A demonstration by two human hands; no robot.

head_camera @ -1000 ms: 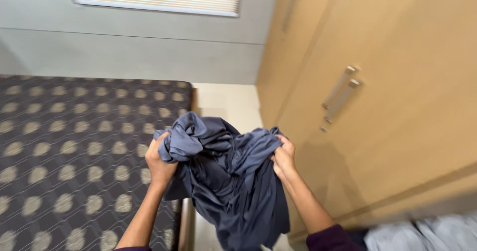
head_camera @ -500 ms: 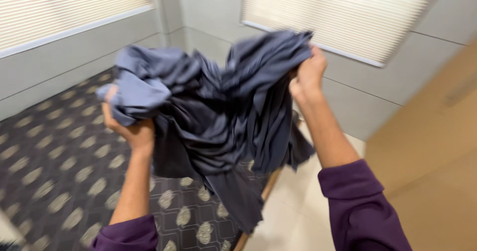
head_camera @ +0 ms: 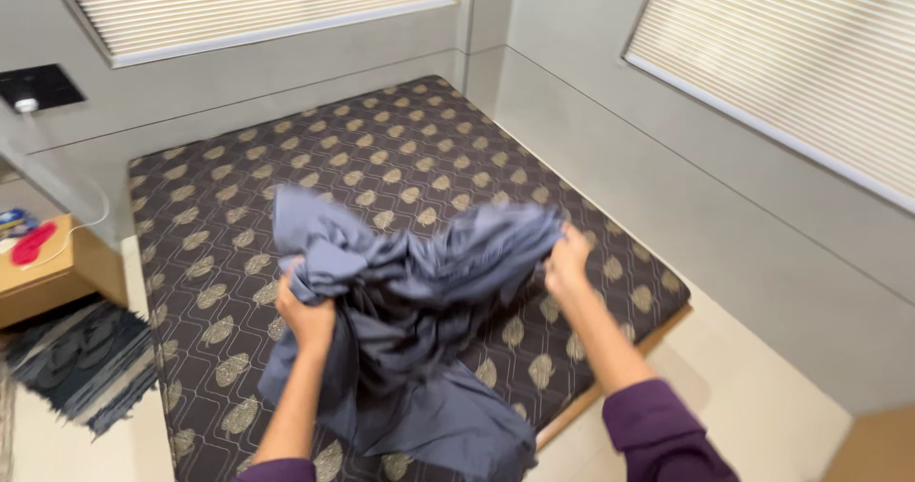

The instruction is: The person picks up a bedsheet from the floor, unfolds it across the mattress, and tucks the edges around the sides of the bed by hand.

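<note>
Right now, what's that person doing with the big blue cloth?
A person stands at the foot of a bare patterned mattress, holding a bunched grey-blue sheet up in front of them. The left hand clutches one crumpled end and the right hand grips another edge. The rest of the cloth hangs down over the mattress corner.

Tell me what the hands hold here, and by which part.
Both hold a blue-grey cloth: left hand on a bunched fold, right hand at its upper edge.

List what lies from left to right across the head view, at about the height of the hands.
Wooden bedside table → dark striped rug → left hand → blue-grey cloth → right hand → grey wall panel.
</note>
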